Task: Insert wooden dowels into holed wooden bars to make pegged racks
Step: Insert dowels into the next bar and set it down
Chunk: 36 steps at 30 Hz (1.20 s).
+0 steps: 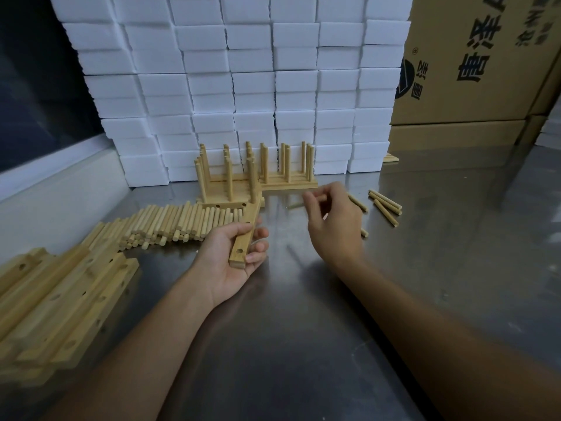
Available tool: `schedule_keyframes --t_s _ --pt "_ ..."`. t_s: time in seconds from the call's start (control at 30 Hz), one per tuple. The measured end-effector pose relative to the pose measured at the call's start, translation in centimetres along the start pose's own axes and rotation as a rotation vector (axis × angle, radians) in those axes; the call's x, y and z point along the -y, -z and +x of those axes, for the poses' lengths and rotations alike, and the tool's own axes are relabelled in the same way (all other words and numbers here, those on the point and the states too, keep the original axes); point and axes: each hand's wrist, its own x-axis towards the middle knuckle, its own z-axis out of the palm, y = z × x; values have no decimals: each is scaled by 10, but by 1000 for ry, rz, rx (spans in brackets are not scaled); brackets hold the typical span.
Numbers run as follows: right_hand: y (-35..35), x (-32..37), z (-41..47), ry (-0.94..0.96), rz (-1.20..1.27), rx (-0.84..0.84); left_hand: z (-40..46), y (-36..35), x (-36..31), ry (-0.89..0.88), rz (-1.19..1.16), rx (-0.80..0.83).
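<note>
Head view: left hand grips bar; right hand pinches dowel.

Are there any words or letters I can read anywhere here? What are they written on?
"唐泽": big black characters, turned sideways, on the brown cardboard box.
Round logo and small characters at that box's left edge: too small and cut off to read.
The white foam blocks, wooden pieces and metal table carry no writing.

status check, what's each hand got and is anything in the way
Left hand grips holed bar, one peg in at far end. Right hand pinches a dowel. Nothing blocking the bar's open holes.
</note>
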Motion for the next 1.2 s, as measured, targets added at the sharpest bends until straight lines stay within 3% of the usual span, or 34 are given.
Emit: schedule_keyframes --t_s 0.17,0.27,0.4,0.57,0.8,1.0,1.2 --pt "-1 -5 -1 -124 -51 141 -1 0 1 7 -1 2" --pt "-3 -4 1 -73 -112 205 -1 0 1 8 2 2" --pt "-3 -2 -1 -59 -65 167 -1 0 1 -4 18 16" --pt "1 0 -4 -62 -174 47 -1 2 1 -26 43 61" --pt "-1 7 -3 34 -88 94 -1 2 2 -16 52 88" --pt "-5 21 -6 252 -99 311 -3 1 1 -22 40 89" --pt "2 24 7 316 -222 464 -3 0 1 -11 35 73"
